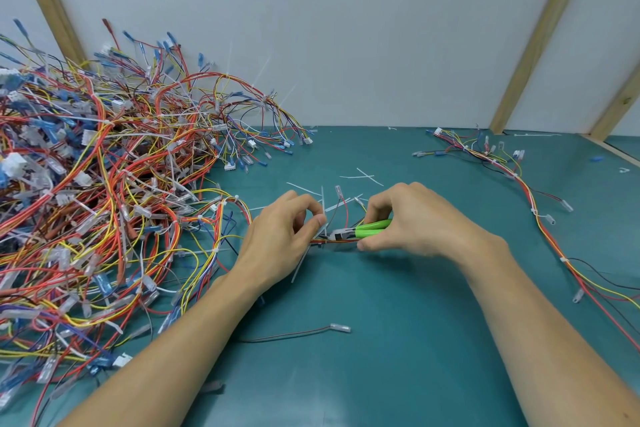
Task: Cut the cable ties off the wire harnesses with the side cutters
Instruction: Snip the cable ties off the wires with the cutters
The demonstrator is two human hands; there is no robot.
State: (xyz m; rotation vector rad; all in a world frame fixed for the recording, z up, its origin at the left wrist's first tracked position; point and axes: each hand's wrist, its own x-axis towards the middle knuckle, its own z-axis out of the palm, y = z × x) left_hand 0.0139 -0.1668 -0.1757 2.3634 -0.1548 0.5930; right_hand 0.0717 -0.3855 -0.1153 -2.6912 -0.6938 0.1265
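Note:
My right hand (412, 222) grips green-handled side cutters (367, 229), whose metal jaws point left at a thin bundle of red and orange wires (341, 243) lying on the teal mat. My left hand (284, 236) pinches a translucent white cable tie (304, 262) at that bundle, thumb and forefinger closed just left of the jaws. The tie's long tail slants down to the left under my left hand. Loose wire ends with clear terminals (338, 189) stick up between my hands.
A big tangled heap of tied harnesses (104, 191) fills the left of the mat. A spread-out harness (519, 184) lies along the right. Cut tie pieces (363, 177) are scattered behind my hands. A single wire (311, 331) lies between my forearms.

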